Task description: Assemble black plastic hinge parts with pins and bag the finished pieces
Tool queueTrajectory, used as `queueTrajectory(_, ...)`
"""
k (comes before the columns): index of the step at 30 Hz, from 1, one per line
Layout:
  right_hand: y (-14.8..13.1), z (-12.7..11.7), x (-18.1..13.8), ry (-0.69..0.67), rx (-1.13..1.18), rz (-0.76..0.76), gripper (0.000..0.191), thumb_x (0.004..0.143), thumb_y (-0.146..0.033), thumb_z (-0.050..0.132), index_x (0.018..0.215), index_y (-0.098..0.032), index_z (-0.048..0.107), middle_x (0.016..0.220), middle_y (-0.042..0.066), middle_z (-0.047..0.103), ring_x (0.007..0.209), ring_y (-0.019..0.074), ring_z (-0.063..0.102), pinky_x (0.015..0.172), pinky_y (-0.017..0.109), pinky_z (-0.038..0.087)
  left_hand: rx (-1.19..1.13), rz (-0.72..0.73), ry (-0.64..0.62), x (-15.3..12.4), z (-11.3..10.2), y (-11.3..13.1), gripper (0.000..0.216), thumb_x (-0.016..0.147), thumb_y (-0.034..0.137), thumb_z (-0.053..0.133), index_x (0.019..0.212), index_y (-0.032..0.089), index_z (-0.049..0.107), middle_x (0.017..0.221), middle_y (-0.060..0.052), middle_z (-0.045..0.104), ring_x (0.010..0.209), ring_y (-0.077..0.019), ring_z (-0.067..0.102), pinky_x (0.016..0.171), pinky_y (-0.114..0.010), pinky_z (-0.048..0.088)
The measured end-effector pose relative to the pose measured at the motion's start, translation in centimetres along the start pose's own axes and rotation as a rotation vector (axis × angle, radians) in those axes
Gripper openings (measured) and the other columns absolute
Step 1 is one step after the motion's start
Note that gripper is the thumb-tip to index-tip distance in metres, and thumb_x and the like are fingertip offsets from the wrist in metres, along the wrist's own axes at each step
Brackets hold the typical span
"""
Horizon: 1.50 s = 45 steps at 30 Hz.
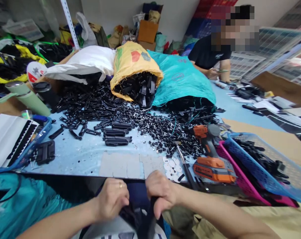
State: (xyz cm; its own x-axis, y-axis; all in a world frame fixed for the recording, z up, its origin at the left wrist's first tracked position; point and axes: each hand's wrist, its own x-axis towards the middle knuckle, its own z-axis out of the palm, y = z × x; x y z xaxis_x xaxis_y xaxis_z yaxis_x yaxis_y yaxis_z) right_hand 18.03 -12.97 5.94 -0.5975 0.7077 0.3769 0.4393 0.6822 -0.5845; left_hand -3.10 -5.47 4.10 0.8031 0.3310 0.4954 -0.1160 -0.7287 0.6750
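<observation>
My left hand (pixel 113 198) is closed in front of the table's near edge, over my lap, its fingers curled. A dark, blurred piece lies by its thumb, and I cannot make out whether it is held. Beside it, my right hand (pixel 161 191) is wrapped round a black plastic part (pixel 150 217) that points down toward my lap. Just beyond the hands, grey flat pads (pixel 122 165) lie along the table edge. Near my right hand are white discs (pixel 171 167), a hammer (pixel 184 162) and an orange cordless drill (pixel 210 156).
Black parts (pixel 83 99) and small screw-like pieces (pixel 155 127) are heaped on the blue table. A yellow sack (pixel 135 59) and a teal sack (pixel 180 79) spill parts. A blue basket (pixel 270 166) stands right; a green bottle (pixel 28 98) stands left. Another person (pixel 210 54) works at the back right.
</observation>
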Motion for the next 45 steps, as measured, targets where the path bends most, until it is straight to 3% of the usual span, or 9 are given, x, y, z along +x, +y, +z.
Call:
queueTrajectory(3,-1.4,5.1,2.3,0.429,0.424,-0.169,0.049,0.088,-0.064,0.027,0.067,-0.024,0.045,0.051,-0.001,0.045,0.046,0.0118,0.046,0.048,0.026,0.034,-0.233,0.064,0.269,0.0,1.3,3.4,0.052,0.095,0.044,0.013,0.073,0.021,0.054,0.053,-0.002,0.054,0.048,-0.0126,0.050,0.051,-0.028,0.040)
queueTrajectory(7,0.3,10.1,5.4,1.116,0.505,0.096,0.040,0.088,-0.059,0.027,0.093,-0.026,0.048,0.086,0.005,0.053,0.077,0.0179,0.055,0.068,0.034,0.045,-0.013,0.193,0.480,0.5,2.6,2.5,0.056,0.093,0.053,0.014,0.105,0.018,0.056,0.077,-0.008,0.065,0.075,-0.0175,0.063,0.064,-0.029,0.050)
queueTrajectory(12,7.8,6.6,7.9,0.893,0.269,0.337,0.031,0.087,-0.047,0.042,0.104,-0.024,0.051,0.121,0.008,0.049,0.117,0.0217,0.044,0.098,0.043,0.035,0.579,0.218,0.364,0.4,1.7,-4.6,0.076,0.087,0.064,0.013,0.124,0.009,0.051,0.093,-0.016,0.066,0.094,-0.0255,0.062,0.079,-0.036,0.051)
queueTrajectory(16,16.3,2.3,8.5,0.901,0.011,0.764,0.047,0.088,-0.052,0.036,0.115,-0.017,0.051,0.139,0.014,0.036,0.133,0.0220,0.027,0.108,0.042,0.022,0.836,0.139,0.054,1.0,0.7,-10.7,0.082,0.075,0.075,0.031,0.115,0.009,0.059,0.091,-0.016,0.066,0.085,-0.0253,0.063,0.079,-0.037,0.050)
queueTrajectory(19,20.4,1.9,8.9,0.729,-0.028,0.945,0.057,0.088,-0.056,0.031,0.123,-0.014,0.050,0.147,0.015,0.026,0.139,0.0245,0.013,0.111,0.043,0.015,0.895,-0.005,-0.110,1.9,1.1,-13.1,0.075,0.077,0.067,0.044,0.121,0.007,0.055,0.109,-0.019,0.062,0.108,-0.0302,0.056,0.092,-0.041,0.044)
queueTrajectory(24,21.6,4.7,10.5,0.597,-0.110,0.946,0.065,0.086,-0.061,0.037,0.131,-0.015,0.047,0.153,0.011,0.010,0.140,0.0284,-0.008,0.111,0.046,0.011,0.939,-0.403,-0.105,2.8,1.5,-14.5,0.097,0.069,0.069,0.054,0.137,0.003,0.035,0.145,-0.025,0.027,0.136,-0.0377,0.019,0.109,-0.052,0.021)
queueTrajectory(34,23.1,6.1,14.3,0.533,-0.112,0.910,0.068,0.080,-0.055,0.054,0.134,-0.016,0.043,0.152,0.013,0.010,0.140,0.0272,-0.003,0.112,0.043,0.015,0.896,-0.490,-0.126,1.9,-3.6,-19.2,0.078,0.073,0.063,0.051,0.136,0.019,0.041,0.142,-0.014,0.039,0.135,-0.0340,0.026,0.109,-0.050,0.021)
queueTrajectory(40,24.3,1.8,12.0,0.649,-0.319,0.746,0.044,0.086,-0.040,0.049,0.123,-0.017,0.052,0.147,0.011,0.027,0.139,0.0207,0.015,0.112,0.038,0.019,0.875,-0.481,-0.134,1.9,-2.9,-18.9,0.092,0.071,0.068,0.049,0.140,0.009,0.033,0.148,-0.019,0.025,0.137,-0.0338,0.019,0.110,-0.049,0.020)
queueTrajectory(45,28.3,-5.3,10.0,0.685,-0.534,0.844,0.039,0.085,-0.032,0.050,0.120,-0.014,0.051,0.143,0.015,0.031,0.135,0.0227,0.021,0.110,0.039,0.021,0.826,-0.568,-0.049,6.6,-3.7,-20.3,0.085,0.083,0.066,0.029,0.141,0.003,0.028,0.149,-0.019,0.020,0.139,-0.0309,0.014,0.111,-0.045,0.019)
